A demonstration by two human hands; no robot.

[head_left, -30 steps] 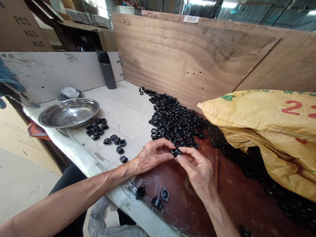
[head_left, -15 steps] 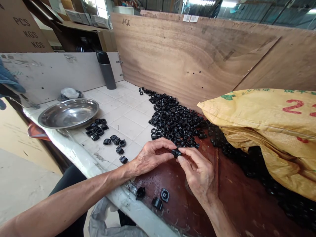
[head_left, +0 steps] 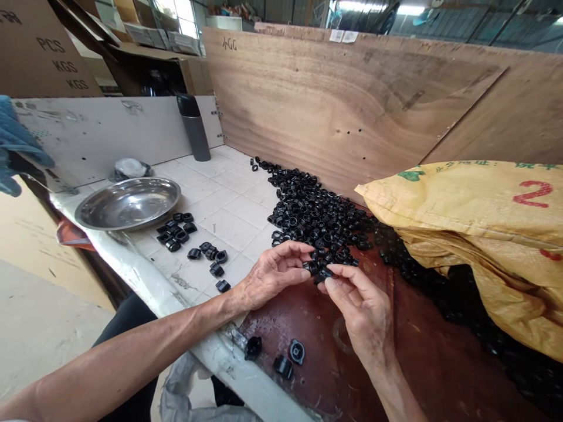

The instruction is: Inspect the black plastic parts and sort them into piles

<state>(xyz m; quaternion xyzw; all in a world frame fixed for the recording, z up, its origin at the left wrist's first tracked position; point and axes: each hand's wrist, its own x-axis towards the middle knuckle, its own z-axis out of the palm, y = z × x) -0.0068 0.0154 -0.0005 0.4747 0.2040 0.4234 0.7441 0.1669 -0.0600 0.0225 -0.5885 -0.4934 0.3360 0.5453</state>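
My left hand [head_left: 272,274] pinches a small black plastic ring [head_left: 310,268] between thumb and fingertips. Close beside it, my right hand [head_left: 366,308] has thumb and forefinger closed on a black plastic cap [head_left: 324,274]. I cannot tell whether the two pieces touch. Just behind the fingertips spreads a big heap of similar black parts [head_left: 303,205]. Near the table's front edge lie three more: a dark cap [head_left: 253,348], a ribbed piece [head_left: 283,367] on its side, and a cap with its grey inside [head_left: 297,351] facing up.
On the white tiled part stand a shallow steel bowl [head_left: 132,225] and a dark grey flask [head_left: 196,138]. Several black pieces [head_left: 176,230] lie by the bowl. A yellow woven sack [head_left: 461,205] slumps at the right over more black parts. A plywood wall [head_left: 329,105] closes the back.
The two black pieces, which were pressed together end to end, now sit slightly apart or at an angle. My right hand has shifted a little to the right; the whole view has moved slightly.
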